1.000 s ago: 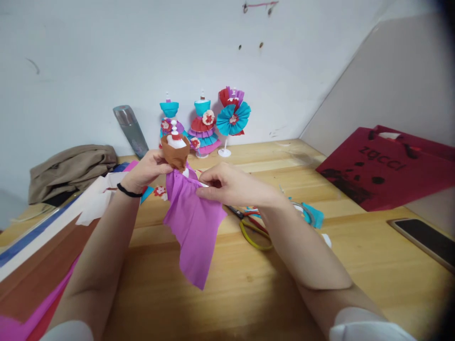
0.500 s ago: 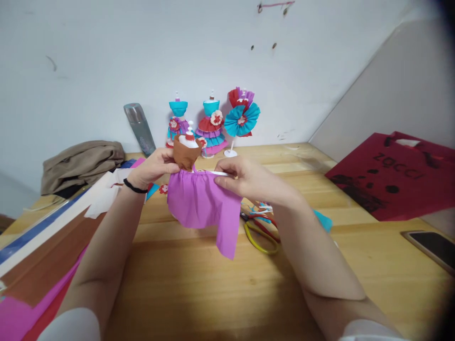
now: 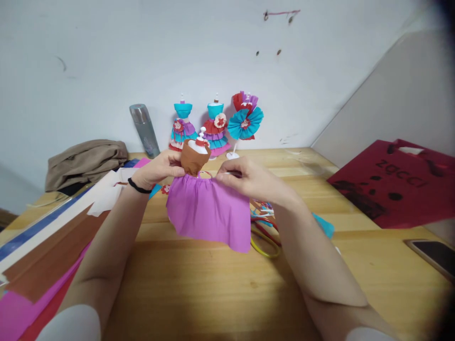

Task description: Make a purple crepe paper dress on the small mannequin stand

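A miniature dress form (image 3: 201, 148) with a brown paper bodice (image 3: 194, 158) leans slightly to the right in front of me. My left hand (image 3: 161, 169) is closed at its waist, thumb and fingers gripping the gathered edge of a purple crepe paper strip (image 3: 209, 213). To the right, my right hand (image 3: 245, 177) pinches the strip's top edge between thumb and fingers. The strip hangs like a skirt, with small pleats near the left hand and a flatter stretch on the right. It hides the form's lower part.
Three decorated dress forms (image 3: 215, 111) stand by the wall, near a grey bottle (image 3: 144, 130). Scissors (image 3: 266, 241) lie behind my right forearm. Paper sheets (image 3: 53, 251) and brown cloth (image 3: 87, 163) are at left; a red bag (image 3: 394, 184) and phone (image 3: 432, 253) are at right.
The purple strip's right end, which dangled as a narrow folded flap, now hangs spread out wider. The brown-topped dress form tilts more to the right. My view has shifted slightly.
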Available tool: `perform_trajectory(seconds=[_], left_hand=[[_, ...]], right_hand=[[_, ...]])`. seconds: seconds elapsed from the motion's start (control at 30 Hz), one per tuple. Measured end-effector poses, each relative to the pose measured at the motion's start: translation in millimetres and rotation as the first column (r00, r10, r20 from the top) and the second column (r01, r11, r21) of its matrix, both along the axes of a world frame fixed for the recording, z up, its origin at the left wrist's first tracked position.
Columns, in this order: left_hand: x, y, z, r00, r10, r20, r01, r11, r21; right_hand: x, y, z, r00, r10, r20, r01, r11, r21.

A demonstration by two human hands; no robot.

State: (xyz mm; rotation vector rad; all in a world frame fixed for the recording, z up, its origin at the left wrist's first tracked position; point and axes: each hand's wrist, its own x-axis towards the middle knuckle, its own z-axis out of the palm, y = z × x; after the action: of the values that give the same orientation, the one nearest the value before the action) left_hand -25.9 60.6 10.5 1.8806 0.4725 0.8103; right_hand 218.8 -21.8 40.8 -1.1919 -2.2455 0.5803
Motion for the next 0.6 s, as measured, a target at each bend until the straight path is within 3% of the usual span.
perform_trajectory(seconds=[0.23, 0.6], left_hand=[[0.1, -1.1, -1.5, 1.000, 0.023, 0.002, -0.023, 1.000, -0.010], [1.8, -1.8, -3.3, 0.999, 0.010, 0.048, -0.007, 0.999, -0.053]], right_hand=[[-0.9, 7.0, -2.9, 1.000, -0.025, -0.001, 0.025, 0.998, -0.050], [-5.1, -6.6, -1.4, 0.977, -0.186, 0.102, 0.154, 0.952, 0.264]])
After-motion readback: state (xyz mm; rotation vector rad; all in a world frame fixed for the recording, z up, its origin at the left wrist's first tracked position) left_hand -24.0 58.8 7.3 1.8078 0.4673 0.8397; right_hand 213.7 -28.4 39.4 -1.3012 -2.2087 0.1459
